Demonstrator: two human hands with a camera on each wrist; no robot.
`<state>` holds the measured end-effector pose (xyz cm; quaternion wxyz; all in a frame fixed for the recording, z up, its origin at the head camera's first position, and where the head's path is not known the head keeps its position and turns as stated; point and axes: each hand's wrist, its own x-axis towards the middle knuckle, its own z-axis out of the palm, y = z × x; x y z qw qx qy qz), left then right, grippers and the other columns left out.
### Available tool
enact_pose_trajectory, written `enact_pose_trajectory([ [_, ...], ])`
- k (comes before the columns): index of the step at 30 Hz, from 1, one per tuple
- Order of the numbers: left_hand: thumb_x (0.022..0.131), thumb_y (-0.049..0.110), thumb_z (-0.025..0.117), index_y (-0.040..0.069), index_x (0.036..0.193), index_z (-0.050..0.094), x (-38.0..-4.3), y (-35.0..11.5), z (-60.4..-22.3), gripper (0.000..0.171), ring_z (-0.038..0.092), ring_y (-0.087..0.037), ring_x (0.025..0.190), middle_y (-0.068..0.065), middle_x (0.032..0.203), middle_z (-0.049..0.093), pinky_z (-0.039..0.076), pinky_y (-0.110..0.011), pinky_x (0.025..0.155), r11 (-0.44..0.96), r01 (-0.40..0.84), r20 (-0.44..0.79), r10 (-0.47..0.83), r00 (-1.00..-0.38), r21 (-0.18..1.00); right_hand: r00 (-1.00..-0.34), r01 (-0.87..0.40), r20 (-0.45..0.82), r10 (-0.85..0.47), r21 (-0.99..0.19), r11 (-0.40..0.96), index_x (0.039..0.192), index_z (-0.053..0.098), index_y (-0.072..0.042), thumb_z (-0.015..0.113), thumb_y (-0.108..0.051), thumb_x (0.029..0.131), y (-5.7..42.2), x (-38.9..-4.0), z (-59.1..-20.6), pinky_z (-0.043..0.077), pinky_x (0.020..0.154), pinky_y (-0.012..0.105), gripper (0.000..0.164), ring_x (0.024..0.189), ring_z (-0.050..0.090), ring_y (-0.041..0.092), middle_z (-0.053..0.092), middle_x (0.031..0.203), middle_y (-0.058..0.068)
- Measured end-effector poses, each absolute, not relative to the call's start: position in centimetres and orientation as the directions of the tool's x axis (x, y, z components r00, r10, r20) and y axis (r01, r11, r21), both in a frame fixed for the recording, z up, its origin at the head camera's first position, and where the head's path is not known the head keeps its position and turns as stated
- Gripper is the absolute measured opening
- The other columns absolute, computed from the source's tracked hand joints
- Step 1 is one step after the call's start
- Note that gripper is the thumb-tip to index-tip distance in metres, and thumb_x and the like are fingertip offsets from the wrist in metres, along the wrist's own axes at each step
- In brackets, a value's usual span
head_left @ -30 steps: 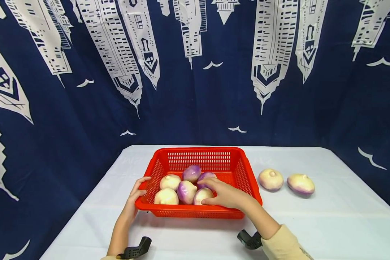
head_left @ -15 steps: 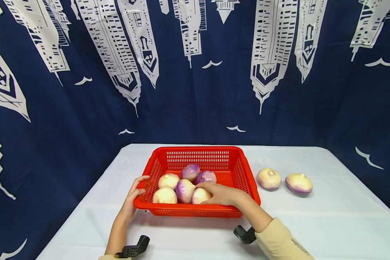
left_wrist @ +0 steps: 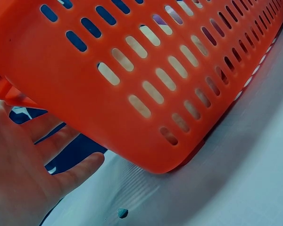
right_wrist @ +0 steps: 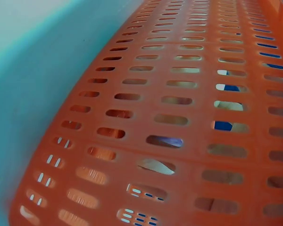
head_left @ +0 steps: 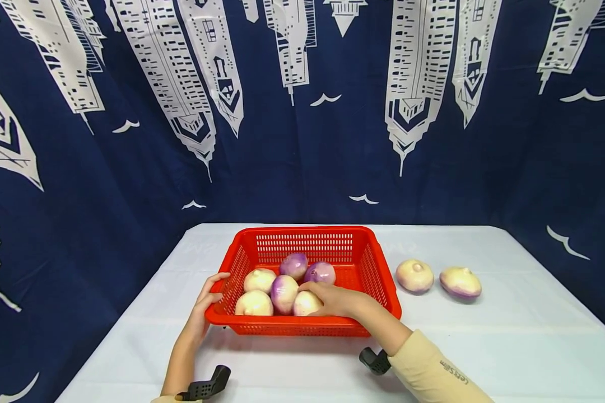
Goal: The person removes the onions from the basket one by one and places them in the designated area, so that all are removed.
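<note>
A red perforated plastic basket (head_left: pixel 302 326) holds several white-and-purple turnips. My right hand (head_left: pixel 338 300) reaches over its front rim. Its fingers and thumb curl round the front-right turnip (head_left: pixel 306 303), partly covering it. In the right wrist view the basket wall (right_wrist: pixel 132 155) hides this hand. At the basket's left side, my left hand (head_left: pixel 204 305) rests against the rim; in the left wrist view its fingers (left_wrist: pixel 80 172) look fairly straight beside the wall. Touching or close to the held turnip are an upright purple-sided turnip (head_left: pixel 284 294) and a purple one (head_left: pixel 320 273) behind.
Two more turnips, one paler (head_left: pixel 415 276) and one with a purple underside (head_left: pixel 460 282), lie on the white-covered table (head_left: pixel 509 347) right of the basket. A dark blue curtain (head_left: pixel 302 168) with white building prints hangs behind the table.
My right hand has lowered and closed round the front-right turnip, uncovering the purple one behind it. My left hand stays at the rim. The whole head view has shifted slightly.
</note>
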<state>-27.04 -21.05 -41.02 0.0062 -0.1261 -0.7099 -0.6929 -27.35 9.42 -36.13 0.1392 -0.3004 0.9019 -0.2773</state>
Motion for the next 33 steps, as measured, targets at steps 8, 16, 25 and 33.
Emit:
enact_pose_trajectory([
  [8,0.081,0.010,0.030,0.006,0.132,0.030,-26.96,-21.03,-40.88,0.051,0.038,-0.016,0.115,-0.009,0.133,0.030,0.041,-0.023,0.088,0.026,0.185,0.178,0.174,-0.968,0.982,-0.772,-0.484,-0.067,-0.632,-0.583,0.653,0.114,0.039,-0.011,0.063,-0.031,0.082,9.34,-27.44,-36.30,0.039,0.095,0.039,0.045,0.108,0.051,0.023,0.050,0.111,0.008],
  [16,0.080,0.009,0.030,0.005,0.132,0.030,-27.16,-20.94,-40.85,0.052,0.040,-0.016,0.113,-0.010,0.132,0.031,0.043,-0.022,0.086,0.006,0.181,0.177,0.167,-0.970,0.984,-0.724,-0.596,0.028,-0.689,-0.529,0.604,0.117,0.049,-0.009,0.063,-0.028,0.082,9.38,-27.56,-36.58,0.040,0.095,0.039,0.042,0.110,0.049,0.025,0.053,0.115,0.007],
  [25,0.081,0.009,0.029,0.006,0.132,0.030,-27.04,-21.04,-40.99,0.051,0.040,-0.016,0.113,-0.009,0.132,0.031,0.042,-0.023,0.087,0.014,0.177,0.172,0.169,-0.970,0.984,-0.700,-0.637,0.055,-0.712,-0.498,0.588,0.113,0.054,-0.011,0.064,-0.023,0.081,9.26,-27.59,-36.57,0.041,0.094,0.034,0.036,0.108,0.049,0.022,0.055,0.112,0.005],
  [33,0.081,0.010,0.030,0.006,0.132,0.030,-26.96,-21.04,-40.99,0.051,0.039,-0.016,0.113,-0.010,0.133,0.030,0.041,-0.024,0.088,0.016,0.192,0.186,0.181,-0.966,0.981,-0.719,-0.639,0.093,-0.688,-0.477,0.603,0.109,0.055,-0.012,0.066,-0.023,0.080,9.13,-27.33,-36.31,0.044,0.089,0.031,0.034,0.102,0.050,0.019,0.057,0.107,0.002],
])
